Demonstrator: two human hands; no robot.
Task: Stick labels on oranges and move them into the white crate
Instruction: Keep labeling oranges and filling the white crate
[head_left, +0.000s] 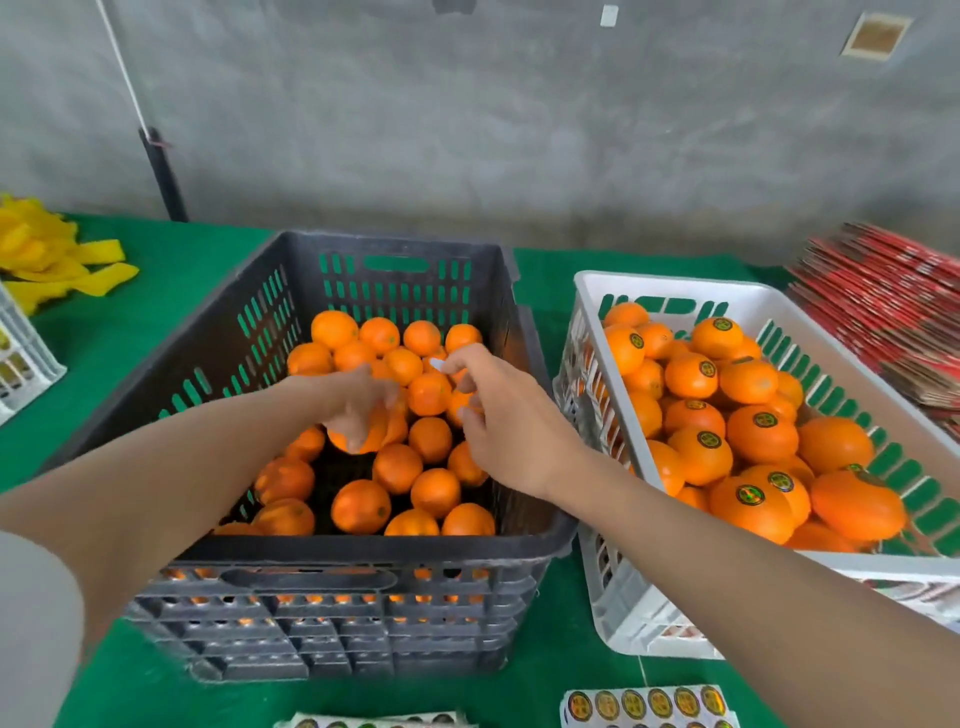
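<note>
Left hand: the left hand (358, 400) is curled over one round orange fruit (363, 440) inside the dark grey slotted plastic crate (363, 551), with the fingers wrapped across its top in a holding grip.
Right hand: the right hand (506, 421) is just beside the left, thumb and forefinger pinched on a small pale scrap (438, 365). I take it for a label, though it is too small to be sure.
Step in hand: labelling the held orange, by my reading.
Doing it well: turn a bare, smooth patch of peel toward the right hand and keep the left fingers off that patch. Lay the label flat, then press from its middle outward so no edge lifts.
Orange's look: bright and glossy, partly hidden under the fingers, with no sticker on the part that shows.
Where it goes: the white slotted plastic crate (675, 283), to the right of the right hand, heaped with labelled oranges (761, 434) that bear round dark-and-gold stickers.
Spare labels: a sheet of round stickers (649, 704) lies on the green-covered table (156, 270), under the right forearm — nearer the person than either hand.
</note>
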